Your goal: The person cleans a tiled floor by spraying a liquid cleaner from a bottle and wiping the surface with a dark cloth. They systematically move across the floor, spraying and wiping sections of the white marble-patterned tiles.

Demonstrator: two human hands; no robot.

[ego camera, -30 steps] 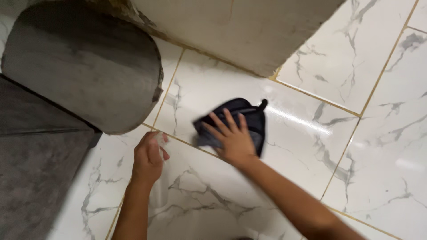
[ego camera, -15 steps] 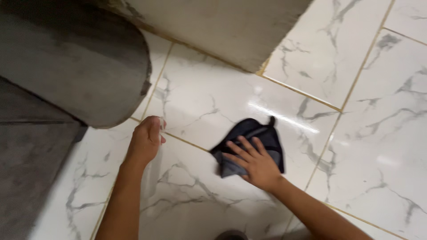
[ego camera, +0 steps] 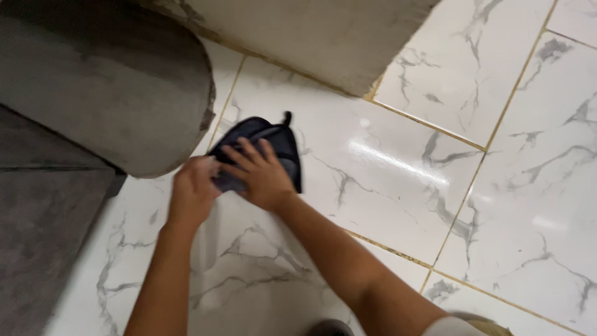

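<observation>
**Asker:** Floor first, from the left: what is showing there?

**Describer:** Grey concrete is filling the left side: a flat dark slab (ego camera: 37, 236), and above it a rounded grey concrete block (ego camera: 106, 87) that is overhanging the white marble-veined floor (ego camera: 398, 168). Thin gold grout lines are crossing the tiles.

**Asker:** Where are the hands?

**Describer:** Both are reaching forward, just right of the rounded block. The left hand (ego camera: 194, 191) is lying with fingers curled at the near-left edge of a dark blue cloth (ego camera: 273, 146); whether it is gripping the cloth I cannot tell. The right hand (ego camera: 261, 174) is pressing down flat on that cloth, fingers spread, not closed around it.

**Asker:** And the cloth itself?

**Describer:** It is lying on the floor tile beside the rounded block, with a small loop sticking out at its far edge.

**Asker:** Further right?

**Describer:** A pale concrete wall base (ego camera: 323, 37) is running along the top, and glossy tiles are catching a streak of light.
</observation>
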